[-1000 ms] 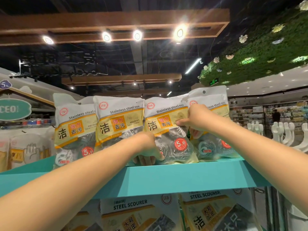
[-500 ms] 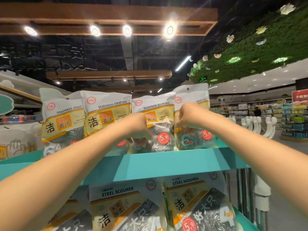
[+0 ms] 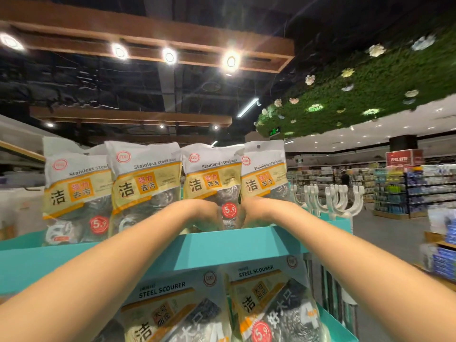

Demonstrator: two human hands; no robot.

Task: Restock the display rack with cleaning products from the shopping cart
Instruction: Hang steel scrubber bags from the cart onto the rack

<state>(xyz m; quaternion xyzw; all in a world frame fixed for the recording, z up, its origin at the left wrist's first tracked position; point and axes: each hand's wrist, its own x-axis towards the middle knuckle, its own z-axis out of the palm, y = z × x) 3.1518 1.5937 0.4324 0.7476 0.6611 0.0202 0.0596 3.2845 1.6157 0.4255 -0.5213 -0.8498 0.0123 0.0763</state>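
Note:
Several stainless steel scourer packs stand upright in a row on the top teal shelf point(image 3: 222, 245) of the display rack. My left hand point(image 3: 204, 213) is at the lower left of the third pack point(image 3: 212, 181). My right hand point(image 3: 256, 211) is at that pack's lower right, in front of the bottom of the fourth pack point(image 3: 264, 176). The pack's red 5.9 sticker shows between the two hands. Both hands' fingers point away behind the shelf's front lip and are hidden. The first pack point(image 3: 76, 191) and second pack point(image 3: 145, 183) stand untouched to the left.
Larger steel scourer packs point(image 3: 274, 299) fill the shelf below. White plastic hooks point(image 3: 330, 198) stick up just right of the rack. Store shelving point(image 3: 419, 188) lines the aisle at the right, and a person point(image 3: 345, 178) stands far off.
My right hand has dropped from the top of the fourth pack to the packs' base. My left hand stayed low at the third pack. The view swung to the right.

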